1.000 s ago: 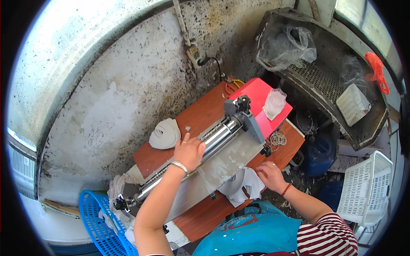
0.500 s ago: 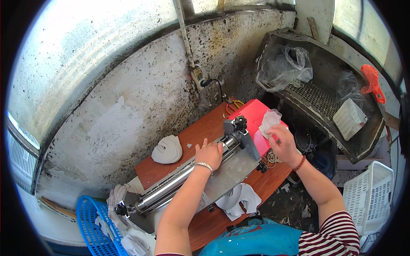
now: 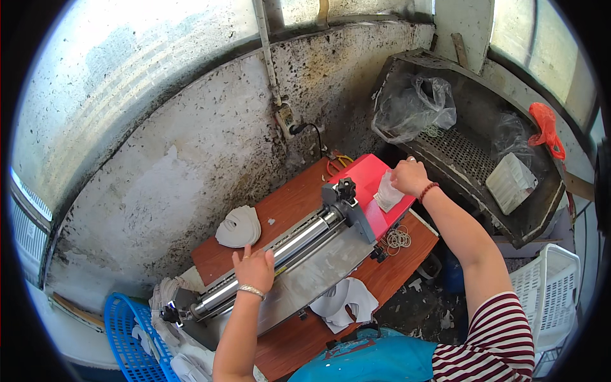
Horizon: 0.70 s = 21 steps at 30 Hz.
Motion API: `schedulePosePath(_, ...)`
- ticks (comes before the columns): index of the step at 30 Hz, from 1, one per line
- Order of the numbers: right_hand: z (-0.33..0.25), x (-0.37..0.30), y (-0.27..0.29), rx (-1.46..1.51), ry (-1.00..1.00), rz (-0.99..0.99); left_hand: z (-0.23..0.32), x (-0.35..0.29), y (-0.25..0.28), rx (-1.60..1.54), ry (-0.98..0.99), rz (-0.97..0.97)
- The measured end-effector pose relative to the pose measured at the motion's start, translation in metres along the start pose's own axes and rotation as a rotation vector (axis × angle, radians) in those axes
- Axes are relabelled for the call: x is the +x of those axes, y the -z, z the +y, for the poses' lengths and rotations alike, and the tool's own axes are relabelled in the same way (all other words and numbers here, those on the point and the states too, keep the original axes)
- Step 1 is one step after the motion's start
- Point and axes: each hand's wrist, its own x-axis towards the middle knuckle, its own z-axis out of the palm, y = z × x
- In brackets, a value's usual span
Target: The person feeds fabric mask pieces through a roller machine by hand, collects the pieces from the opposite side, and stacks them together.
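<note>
A roller machine with a long shiny metal roller and a red end housing sits on a brown board table. My left hand is over the roller's middle part, fingers apart and holding nothing; whether it touches the metal I cannot tell. At the red housing my right hand has its fingers closed at the upper edge of a small clear plastic bag, which lies against the red top. A stack of curved white cut pieces lies behind the machine, and more white pieces lie in front of it.
Loose rubber bands lie beside the housing. A blue basket stands at lower left, a white basket at right. The dark metal trough at back right holds plastic bags. A power cord hangs from the wall.
My left hand has slid along the roller toward the lower left. My right hand has moved up and farther back at the plastic bag, which now lies lower against the red housing.
</note>
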Motion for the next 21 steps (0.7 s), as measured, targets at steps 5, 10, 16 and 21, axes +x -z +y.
schedulePosePath(5, -0.001, 0.018, -0.003, -0.105, -0.088, -0.19, -0.008, -0.016, 0.001, -0.02, 0.04, 0.056)
schedulePosePath(10, -0.008, 0.006, 0.013, -0.196, -0.01, 0.038, -0.019, -0.016, -0.007, -0.042, 0.039, 0.106)
schedulePosePath(16, 0.001, -0.048, 0.022, 0.3, 0.262, 0.477, -0.012, 0.004, 0.002, 0.016, -0.014, 0.031)
schedulePosePath(21, -0.059, -0.134, -0.018, 0.65, 0.376, 0.541, 0.004, 0.017, -0.003, 0.004, -0.07, -0.008)
